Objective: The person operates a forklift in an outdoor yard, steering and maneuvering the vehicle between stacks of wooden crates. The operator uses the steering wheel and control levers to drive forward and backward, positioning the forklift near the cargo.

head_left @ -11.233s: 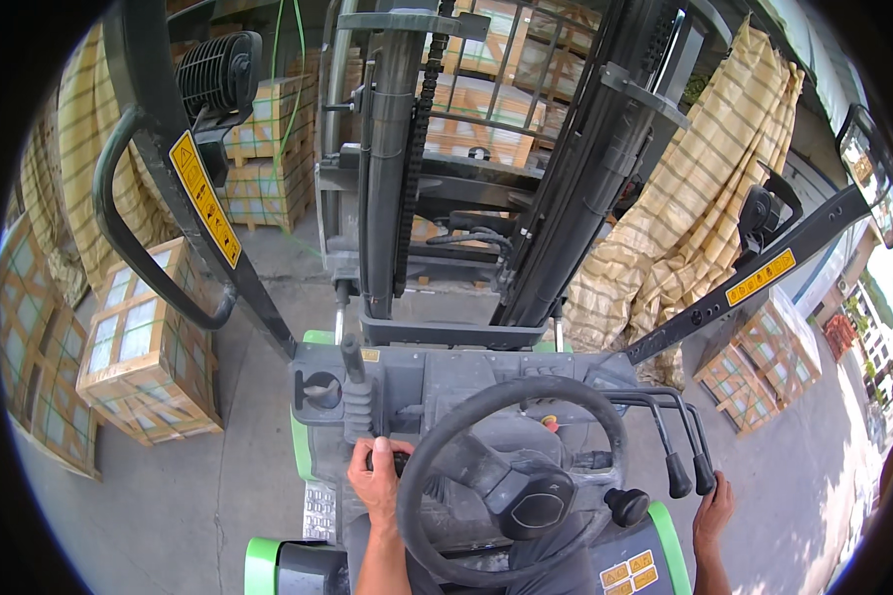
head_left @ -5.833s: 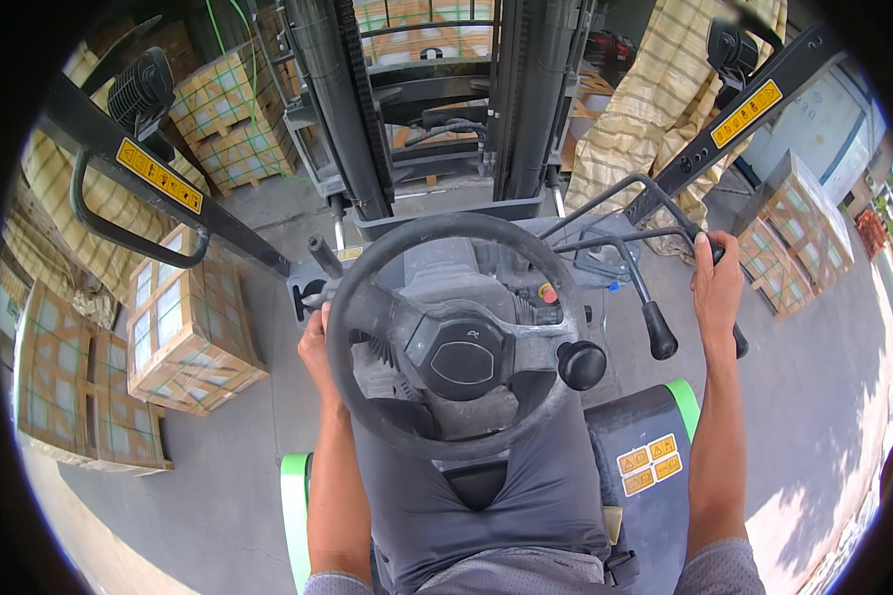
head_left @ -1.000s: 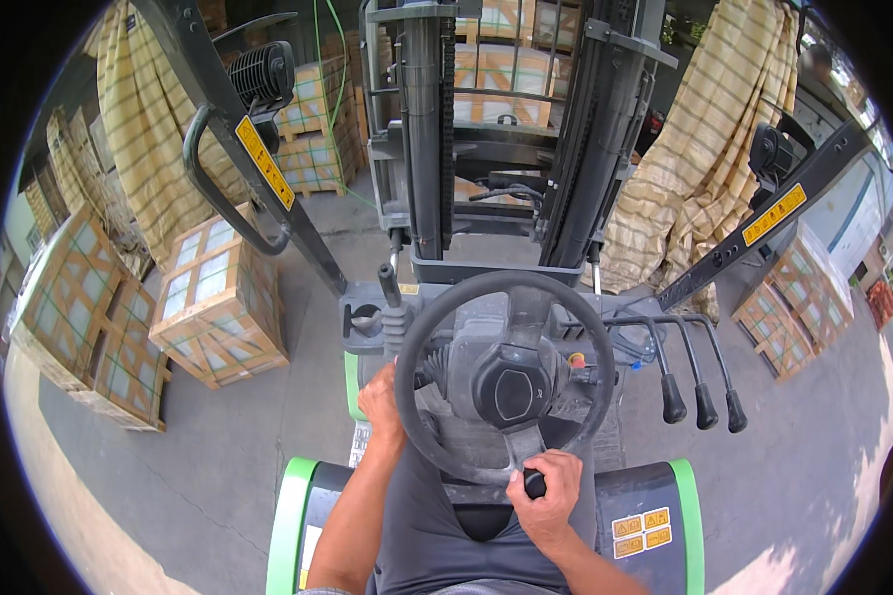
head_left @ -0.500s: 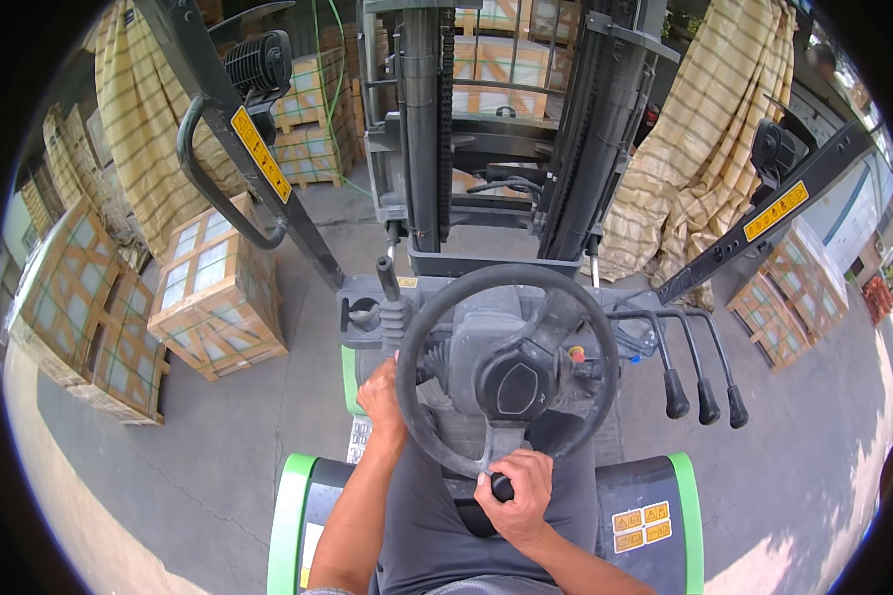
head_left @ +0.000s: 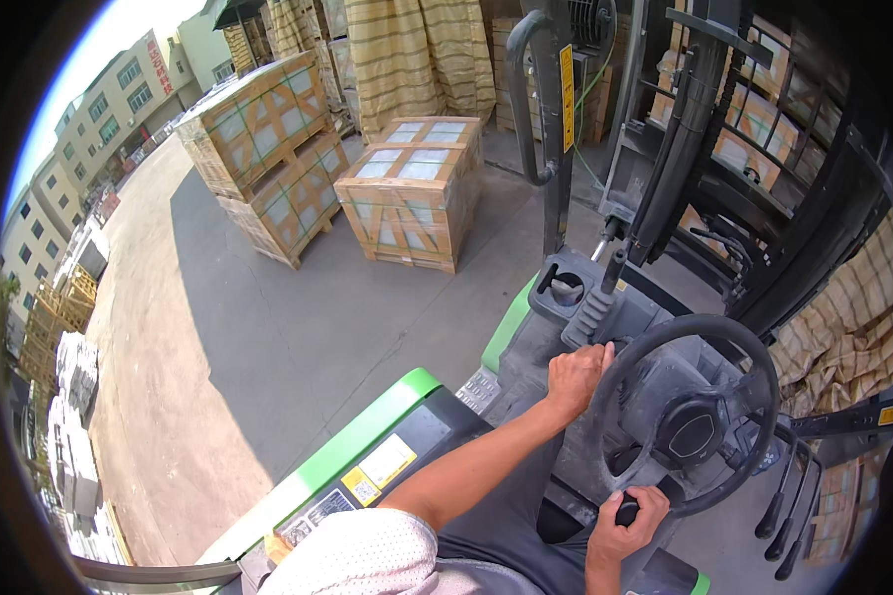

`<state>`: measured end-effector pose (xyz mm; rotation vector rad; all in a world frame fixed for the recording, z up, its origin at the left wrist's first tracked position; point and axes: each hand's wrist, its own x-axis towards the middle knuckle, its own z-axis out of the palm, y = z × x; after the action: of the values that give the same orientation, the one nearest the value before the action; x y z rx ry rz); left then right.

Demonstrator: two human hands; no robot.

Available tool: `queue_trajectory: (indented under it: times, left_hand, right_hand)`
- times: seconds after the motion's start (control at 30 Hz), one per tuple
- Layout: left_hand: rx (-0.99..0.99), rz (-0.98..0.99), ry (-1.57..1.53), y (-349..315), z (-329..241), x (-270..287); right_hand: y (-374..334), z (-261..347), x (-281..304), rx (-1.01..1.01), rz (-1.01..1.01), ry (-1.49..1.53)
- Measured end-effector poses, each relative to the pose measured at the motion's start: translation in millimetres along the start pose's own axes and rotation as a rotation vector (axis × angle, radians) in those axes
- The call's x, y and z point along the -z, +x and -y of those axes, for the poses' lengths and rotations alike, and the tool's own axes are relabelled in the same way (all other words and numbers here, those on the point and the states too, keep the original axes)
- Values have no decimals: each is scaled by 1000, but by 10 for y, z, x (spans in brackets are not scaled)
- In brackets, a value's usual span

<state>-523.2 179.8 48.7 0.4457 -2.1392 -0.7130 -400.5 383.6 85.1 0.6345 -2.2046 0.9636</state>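
Observation:
I sit at the controls of a forklift. A black steering wheel (head_left: 761,372) stands in front of me at the right. My right hand (head_left: 637,526) is closed around the black spinner knob (head_left: 626,510) at the wheel's near edge. Just left of the wheel rim my left hand (head_left: 577,380) is closed, and what its fingers hold is hidden. Beyond that hand rises an upright lever (head_left: 593,312) with a ribbed rubber boot. Several black-knobbed control levers (head_left: 779,506) stand to the right of the wheel, untouched.
Wooden crates wrapped in film, one (head_left: 412,203) alone and a stack (head_left: 258,149), stand ahead on the left. The forklift mast (head_left: 680,129) rises at the far right, near striped curtains (head_left: 843,307). Stone slabs (head_left: 72,436) and buildings (head_left: 99,109) line the far left.
The view has swung left, bringing in the yard and buildings. The wheel now appears farther right. Both hands keep their places, the right one still on the knob.

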Motion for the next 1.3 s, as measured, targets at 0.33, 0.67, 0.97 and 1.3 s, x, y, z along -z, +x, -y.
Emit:
queue_trajectory:
  times: [0.33,0.67,0.97,1.3]
  left_hand:
    - [33,1,-34,57,-11,7]
    - [42,-16,-38,-210,-155,31]
    - [36,-24,-58,-98,-29,-15]
    - [21,-35,-17,-96,-34,47]
  right_hand:
    - [46,-7,34,-14,46,-3]
    - [-130,-82,264,-10,61,4]
    - [-78,-56,114,-24,52,-10]
    - [-76,33,132,-37,34,32]
